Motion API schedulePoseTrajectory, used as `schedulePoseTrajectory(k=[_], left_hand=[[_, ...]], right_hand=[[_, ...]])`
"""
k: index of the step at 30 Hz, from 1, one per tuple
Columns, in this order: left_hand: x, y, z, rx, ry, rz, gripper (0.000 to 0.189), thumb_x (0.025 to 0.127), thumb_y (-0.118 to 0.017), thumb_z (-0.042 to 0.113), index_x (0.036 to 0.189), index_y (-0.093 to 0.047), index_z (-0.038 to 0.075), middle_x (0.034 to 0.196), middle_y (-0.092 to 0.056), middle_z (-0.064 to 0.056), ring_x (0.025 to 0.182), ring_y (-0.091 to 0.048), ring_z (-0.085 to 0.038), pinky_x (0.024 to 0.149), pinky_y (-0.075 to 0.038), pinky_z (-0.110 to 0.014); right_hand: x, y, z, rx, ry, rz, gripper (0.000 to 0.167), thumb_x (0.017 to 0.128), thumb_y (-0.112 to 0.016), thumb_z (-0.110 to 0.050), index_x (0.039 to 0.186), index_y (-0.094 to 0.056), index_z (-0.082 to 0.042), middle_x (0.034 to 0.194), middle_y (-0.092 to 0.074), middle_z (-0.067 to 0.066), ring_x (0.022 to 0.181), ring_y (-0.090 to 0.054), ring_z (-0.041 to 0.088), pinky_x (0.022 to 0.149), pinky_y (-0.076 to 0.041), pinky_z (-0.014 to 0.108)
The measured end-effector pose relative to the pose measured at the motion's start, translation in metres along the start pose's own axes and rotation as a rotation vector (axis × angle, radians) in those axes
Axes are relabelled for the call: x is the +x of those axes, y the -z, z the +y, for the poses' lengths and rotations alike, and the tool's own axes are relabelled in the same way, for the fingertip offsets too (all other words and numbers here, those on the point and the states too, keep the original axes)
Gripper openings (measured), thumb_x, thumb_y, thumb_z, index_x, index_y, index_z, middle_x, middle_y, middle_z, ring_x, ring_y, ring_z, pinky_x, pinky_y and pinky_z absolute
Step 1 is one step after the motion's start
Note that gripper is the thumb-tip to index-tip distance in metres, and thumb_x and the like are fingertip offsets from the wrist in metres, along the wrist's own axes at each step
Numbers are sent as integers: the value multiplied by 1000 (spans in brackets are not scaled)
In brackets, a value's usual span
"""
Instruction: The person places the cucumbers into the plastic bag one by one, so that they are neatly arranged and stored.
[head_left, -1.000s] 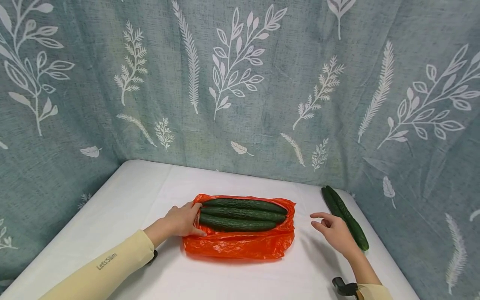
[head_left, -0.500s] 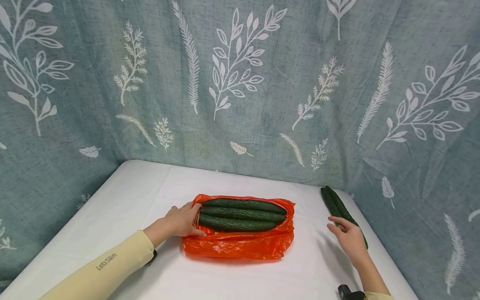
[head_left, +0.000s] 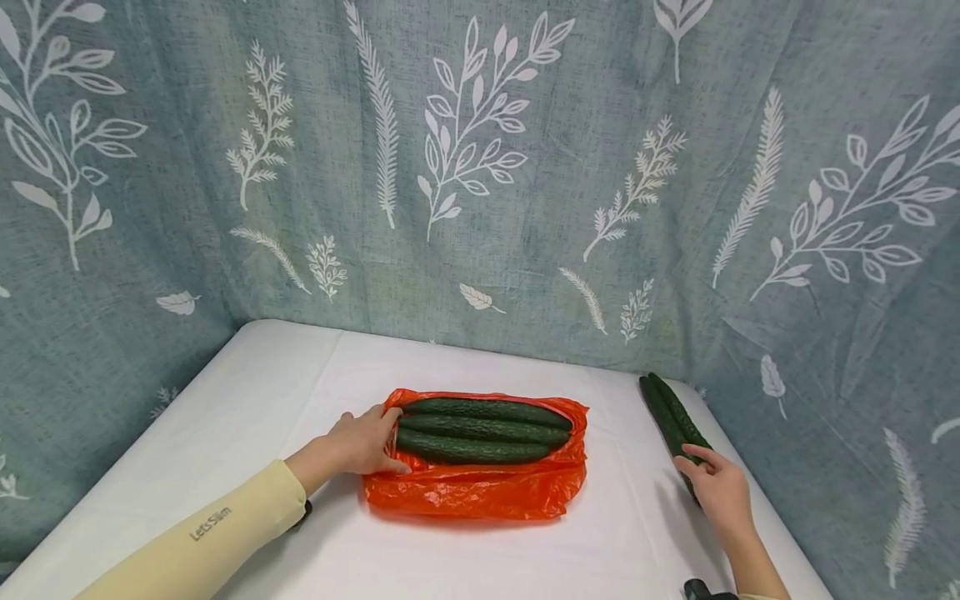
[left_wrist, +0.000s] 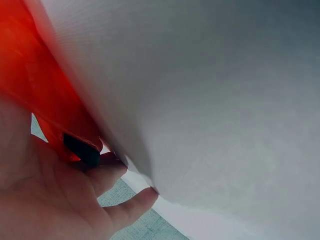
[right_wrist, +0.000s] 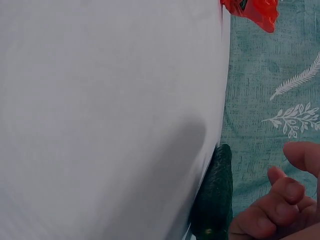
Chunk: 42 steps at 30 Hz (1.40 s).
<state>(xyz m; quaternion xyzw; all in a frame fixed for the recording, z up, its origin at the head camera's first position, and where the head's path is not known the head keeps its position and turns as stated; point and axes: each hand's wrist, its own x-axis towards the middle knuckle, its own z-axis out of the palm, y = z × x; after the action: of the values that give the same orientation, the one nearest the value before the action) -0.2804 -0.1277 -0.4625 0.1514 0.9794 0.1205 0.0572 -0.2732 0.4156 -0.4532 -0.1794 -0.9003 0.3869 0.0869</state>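
Observation:
A red plastic bag (head_left: 472, 493) lies mid-table, its mouth rolled wide around several dark green cucumbers (head_left: 480, 428) set side by side. My left hand (head_left: 365, 442) grips the bag's left end, thumb along the front and fingers behind. In the left wrist view the little finger of that hand (left_wrist: 55, 195) reaches down to the white cloth beside the red plastic. At the right, two more cucumbers (head_left: 663, 407) lie side by side. Over their near end hovers my right hand (head_left: 723, 492), fingers loosely bent and thumb apart. The right wrist view has a cucumber (right_wrist: 215, 195) beside those fingers.
A white cloth (head_left: 315, 542) covers the table, whose right edge runs close beside the loose cucumbers. Patterned blue-green curtains (head_left: 525, 275) hang along the back and both sides. A dark wrist camera (head_left: 697, 588) sits below the right hand.
My right hand has moved to the right, from beside the bag to over the near end of the loose cucumbers. The left hand and the bag have stayed in place.

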Motion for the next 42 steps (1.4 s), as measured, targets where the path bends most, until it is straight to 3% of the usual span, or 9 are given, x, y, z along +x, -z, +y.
schedulePoseTrajectory(k=[11, 16, 20, 23, 26, 33, 37, 40, 42], left_hand=[[0, 0, -2, -3, -6, -1, 104, 75, -76, 69, 150, -38, 8, 143, -50, -19, 128, -54, -34, 101, -40, -61], [0, 0, -2, 0, -12, -1, 104, 75, -75, 70, 150, -38, 7, 143, -50, -19, 128, -54, -34, 101, -40, -61], [0, 0, -2, 0, -13, -1, 104, 76, -76, 69, 150, -38, 7, 144, -49, -20, 130, -53, -35, 103, -39, -63], [0, 0, -2, 4, -14, -1, 104, 76, -76, 69, 150, -38, 7, 144, -49, -20, 130, -53, -35, 103, -39, -63], [0, 1, -1, 7, -12, -1, 104, 76, -75, 69, 151, -38, 7, 143, -50, -20, 128, -54, -35, 102, -40, -62], [-1, 1, -1, 5, -9, -3, 105, 76, -75, 69, 151, -38, 7, 144, -50, -19, 128, -54, -34, 102, -40, -62], [0, 1, -2, -1, -7, -5, 105, 76, -76, 69, 151, -38, 7, 144, -50, -19, 129, -54, -34, 103, -39, -62], [0, 1, -2, -6, -8, -8, 104, 76, -76, 69, 151, -38, 7, 145, -49, -20, 130, -53, -35, 104, -39, -63], [0, 1, -2, -6, -9, -8, 104, 76, -76, 69, 151, -38, 7, 145, -49, -20, 130, -53, -35, 104, -38, -63]], right_hand=[[2, 3, 10, 33, -90, 95, 51, 97, -65, -33, 138, -59, -4, 62, -43, -3, 60, -40, 19, 58, -36, 37], [4, 3, 14, 45, -126, 120, 52, 96, -66, -34, 137, -59, -1, 70, -48, 3, 80, -46, 25, 69, -38, 41], [7, 1, 19, 82, -154, 102, 56, 95, -67, -34, 138, -58, 1, 108, -61, 22, 112, -51, 42, 91, -45, 57], [8, 0, 22, 113, -178, 76, 60, 95, -67, -35, 140, -55, 3, 143, -47, 31, 134, -40, 50, 107, -36, 63], [9, 0, 23, 125, -193, 62, 64, 94, -68, -34, 142, -52, 4, 150, -39, 33, 138, -36, 51, 110, -33, 62], [7, 0, 21, 87, -185, 35, 65, 94, -68, -33, 144, -50, 4, 150, -38, 35, 137, -36, 53, 108, -36, 62], [8, -4, 20, 55, -151, 56, 52, 95, -65, -26, 139, -57, 1, 142, -49, 31, 125, -48, 48, 87, -49, 56], [8, -7, 19, 31, -123, 79, 46, 95, -66, -22, 135, -60, 0, 114, -61, 23, 100, -54, 37, 68, -46, 40], [9, -8, 18, 20, -109, 72, 45, 94, -65, -19, 135, -59, -1, 89, -60, 13, 86, -51, 30, 63, -41, 35]])
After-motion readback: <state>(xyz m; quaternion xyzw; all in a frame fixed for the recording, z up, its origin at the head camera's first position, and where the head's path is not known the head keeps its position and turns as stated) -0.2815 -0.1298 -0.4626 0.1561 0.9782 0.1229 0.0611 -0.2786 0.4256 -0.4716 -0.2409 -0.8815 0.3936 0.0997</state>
